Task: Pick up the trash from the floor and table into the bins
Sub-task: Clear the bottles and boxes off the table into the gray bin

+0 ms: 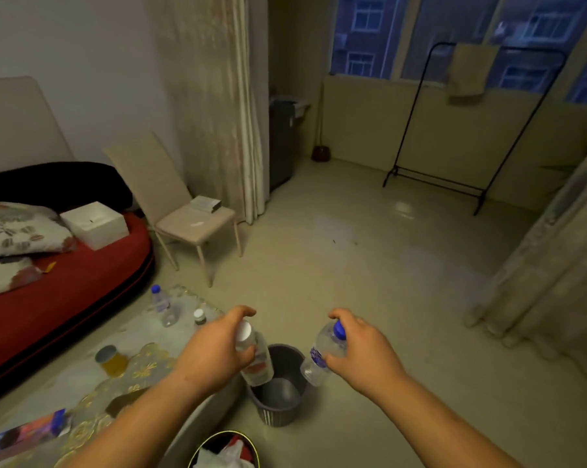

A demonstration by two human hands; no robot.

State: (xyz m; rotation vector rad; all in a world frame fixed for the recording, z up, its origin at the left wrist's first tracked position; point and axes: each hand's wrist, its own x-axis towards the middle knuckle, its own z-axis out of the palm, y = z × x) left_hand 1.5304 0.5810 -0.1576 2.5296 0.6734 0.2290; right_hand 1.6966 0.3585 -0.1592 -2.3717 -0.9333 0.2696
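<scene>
Closest in, at the bottom edge, sits a dark bin already holding crumpled plastic. Over to the left, the cloth-covered table carries a colourful box, a lidded jar, a clear standing bottle and a small bottle, all yet to be cleared if they count as trash. Further right, the left hand curls thumb and fingers round a white-capped bottle, which hangs tilted directly over the grey bin. The right hand grips a blue-capped bottle near its neck, base pointing down toward the bin's right rim, not quite above the opening. Letting go well probably means bringing the right bottle a little inward first, then releasing each one low and base-first, so neither bounces off the rim or tips the light bin.
</scene>
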